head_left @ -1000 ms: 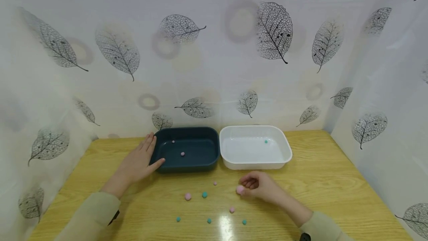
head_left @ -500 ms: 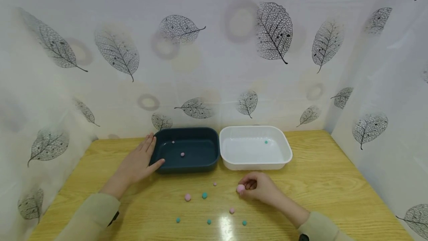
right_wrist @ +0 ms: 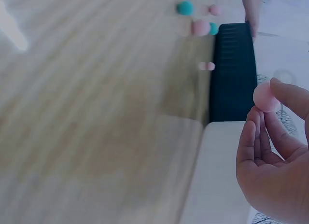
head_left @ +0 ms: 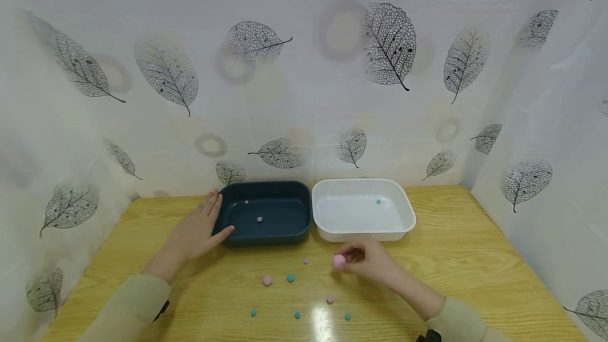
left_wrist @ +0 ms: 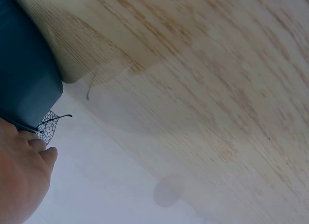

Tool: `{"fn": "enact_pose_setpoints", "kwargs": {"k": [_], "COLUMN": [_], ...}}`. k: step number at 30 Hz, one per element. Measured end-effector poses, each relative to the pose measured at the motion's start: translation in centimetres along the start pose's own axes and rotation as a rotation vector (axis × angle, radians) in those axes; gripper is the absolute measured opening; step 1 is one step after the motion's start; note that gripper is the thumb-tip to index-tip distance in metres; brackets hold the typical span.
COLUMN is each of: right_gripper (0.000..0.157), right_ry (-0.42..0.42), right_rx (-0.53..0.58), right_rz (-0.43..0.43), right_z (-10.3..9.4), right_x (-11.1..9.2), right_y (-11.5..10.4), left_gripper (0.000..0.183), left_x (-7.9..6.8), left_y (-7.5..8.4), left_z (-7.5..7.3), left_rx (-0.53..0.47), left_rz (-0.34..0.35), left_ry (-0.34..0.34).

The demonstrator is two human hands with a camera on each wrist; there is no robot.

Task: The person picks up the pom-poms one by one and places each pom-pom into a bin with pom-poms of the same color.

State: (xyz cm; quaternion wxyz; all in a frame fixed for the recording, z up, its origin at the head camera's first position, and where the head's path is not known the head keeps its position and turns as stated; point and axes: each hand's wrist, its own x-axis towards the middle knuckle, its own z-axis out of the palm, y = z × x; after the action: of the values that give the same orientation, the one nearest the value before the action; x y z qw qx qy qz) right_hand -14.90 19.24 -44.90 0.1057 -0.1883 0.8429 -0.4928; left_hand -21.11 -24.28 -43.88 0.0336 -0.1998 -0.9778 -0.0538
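My right hand (head_left: 372, 262) pinches a pink ball (head_left: 339, 261) between thumb and fingertips, just in front of the white tray (head_left: 363, 236). The right wrist view shows the same pink ball (right_wrist: 266, 97) at the tips of the thumb and index finger. At the left end of the dark blue tray (head_left: 266, 239), my left hand (head_left: 193, 228) rests with straight fingers along the rim and the thumb over the front corner. Two small pink balls, one of them near the middle (head_left: 259, 219), lie in the dark tray. A small green ball (head_left: 378, 202) lies in the white one.
On the wooden table (head_left: 475, 257) in front of the trays lie several loose balls, among them a larger pink ball (head_left: 267, 280) and a green ball (head_left: 291, 277). A leaf-patterned curtain (head_left: 304, 94) closes off the back and sides.
My right hand has lifted the pink ball slightly and moved it toward the trays. The left hand stays on the dark tray.
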Motion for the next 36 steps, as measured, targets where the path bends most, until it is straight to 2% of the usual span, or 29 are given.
{"fn": "enact_pose_setpoints", "kwargs": {"k": [7, 16, 21, 26, 36], "right_gripper": [0.025, 0.022, 0.024, 0.025, 0.029], "right_ry": [0.021, 0.047, 0.049, 0.074, 0.093], "right_rx": [-0.053, -0.052, -0.022, -0.041, -0.009], "right_rz": [-0.075, -0.097, -0.075, -0.034, 0.031], "right_z": [-1.3, -1.5, -0.9, -0.5, 0.7], "right_x": [1.7, 5.8, 8.4, 10.9, 14.9], "right_y": [-2.8, -5.4, -6.2, -6.3, -6.6], "left_gripper": [0.091, 0.091, 0.091, 0.091, 0.091], "left_x": [0.0, 0.0, 0.0, 0.0, 0.1], "left_y": [0.1, 0.1, 0.0, -0.1, -0.3], "left_z": [0.0, -0.1, 0.0, 0.3, 0.4], "left_rx": [0.002, -0.006, -0.004, -0.006, -0.006], "left_rz": [-0.001, 0.001, 0.005, 0.007, 0.001], "left_ry": [0.008, 0.005, 0.012, 0.01, 0.015]}}
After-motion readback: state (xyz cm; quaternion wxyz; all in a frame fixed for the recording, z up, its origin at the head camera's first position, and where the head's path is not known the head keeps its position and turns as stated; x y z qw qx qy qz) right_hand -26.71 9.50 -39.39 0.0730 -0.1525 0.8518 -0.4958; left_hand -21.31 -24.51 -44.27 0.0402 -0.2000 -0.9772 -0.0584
